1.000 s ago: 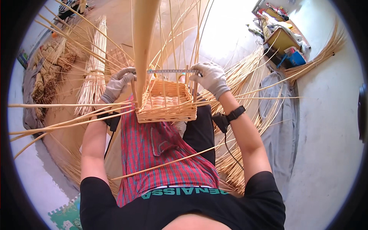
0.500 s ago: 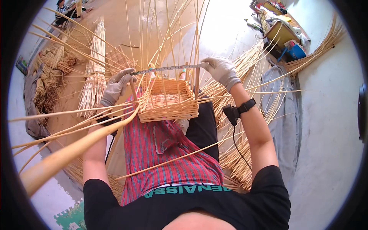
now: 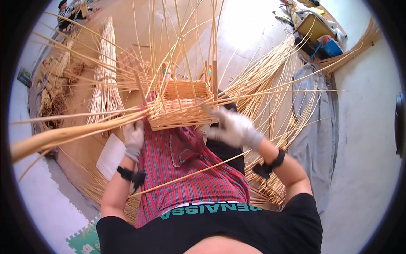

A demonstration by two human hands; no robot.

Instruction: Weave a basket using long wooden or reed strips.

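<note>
Head camera: the shallow rectangular basket of woven tan wicker (image 3: 182,122) sits above the red plaid cloth apron (image 3: 190,182). Half a second ago, both gloved hands were up at its far side with a silver measuring tape stretched between them; now both have come down nearer the person and the tape no longer spans the basket. The white-gloved left hand (image 3: 134,134) is just left of the basket's near corner, below long canes; whether its fingers are closed I cannot tell. The white-gloved right hand (image 3: 234,128) is blurred beside the near right corner, its grip unclear. The thick, pale, peeled cane (image 3: 72,134), left of the basket, lies flatter than before.
</note>
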